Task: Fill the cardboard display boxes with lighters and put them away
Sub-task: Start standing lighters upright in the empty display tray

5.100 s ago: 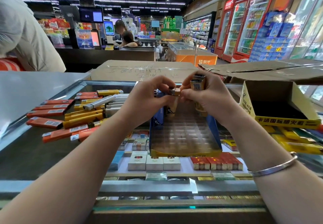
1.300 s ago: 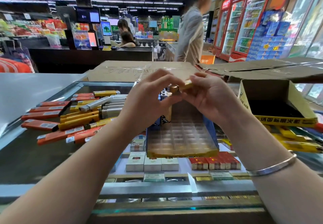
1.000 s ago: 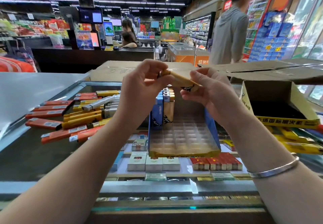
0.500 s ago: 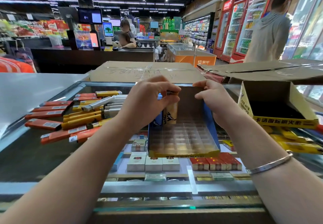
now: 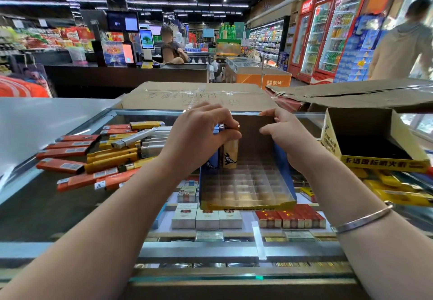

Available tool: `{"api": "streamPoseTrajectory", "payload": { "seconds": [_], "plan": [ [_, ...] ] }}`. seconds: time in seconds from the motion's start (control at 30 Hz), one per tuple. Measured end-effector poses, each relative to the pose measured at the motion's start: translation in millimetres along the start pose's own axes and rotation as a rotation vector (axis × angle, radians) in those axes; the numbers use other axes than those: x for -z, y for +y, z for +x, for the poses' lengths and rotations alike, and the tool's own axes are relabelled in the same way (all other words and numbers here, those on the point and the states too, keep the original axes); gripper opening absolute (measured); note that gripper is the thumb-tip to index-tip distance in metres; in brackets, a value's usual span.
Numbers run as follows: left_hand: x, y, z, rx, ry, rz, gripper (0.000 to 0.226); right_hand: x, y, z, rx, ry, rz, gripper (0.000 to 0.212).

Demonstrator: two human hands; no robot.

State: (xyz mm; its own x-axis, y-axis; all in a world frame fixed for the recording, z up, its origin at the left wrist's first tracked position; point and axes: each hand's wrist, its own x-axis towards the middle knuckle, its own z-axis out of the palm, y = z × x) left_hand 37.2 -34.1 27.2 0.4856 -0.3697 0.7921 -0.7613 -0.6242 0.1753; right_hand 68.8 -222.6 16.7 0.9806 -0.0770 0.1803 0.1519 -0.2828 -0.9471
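Lighter [image 5: 230,152] stands upright in display box [image 5: 246,189], top pinched by left hand [image 5: 199,135].

Boxes [image 5: 246,202], lighters [image 5: 93,156] on glass counter [image 5: 28,208]

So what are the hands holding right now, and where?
The left hand pinches the top of a yellow lighter standing in the display box. The right hand grips the box's back wall at its top edge.
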Motion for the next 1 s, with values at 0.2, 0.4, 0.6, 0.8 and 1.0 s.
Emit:
{"api": "streamPoseTrajectory", "payload": {
  "seconds": [0.2, 0.4, 0.6, 0.8, 1.0],
  "plan": [
    [9.0, -2.8, 2.9, -0.045, -0.059, 0.061, 0.012, -0.2, -1.3, -0.4, 0.004, 0.006, -0.02, 0.034],
    [3.3, -2.0, 2.7, -0.101, -0.108, 0.129, 0.013, -0.6, -2.7, -2.2, 0.008, -0.001, -0.026, 0.033],
    [-0.9, -7.9, 0.2, -0.026, -0.157, 0.083, 0.013, -0.6, -3.6, -3.9, 0.006, -0.005, -0.022, 0.033],
    [-1.7, -16.0, -3.4, 0.263, -0.346, -0.297, 0.028, 15.2, -10.7, -3.6, 0.068, 0.046, -0.117, 0.025],
    [-5.0, -19.9, -4.5, 0.259, -0.331, -0.247, 0.032, 54.3, -4.0, 1.2, 0.185, 0.348, -0.657, 0.031]
  ]
}}
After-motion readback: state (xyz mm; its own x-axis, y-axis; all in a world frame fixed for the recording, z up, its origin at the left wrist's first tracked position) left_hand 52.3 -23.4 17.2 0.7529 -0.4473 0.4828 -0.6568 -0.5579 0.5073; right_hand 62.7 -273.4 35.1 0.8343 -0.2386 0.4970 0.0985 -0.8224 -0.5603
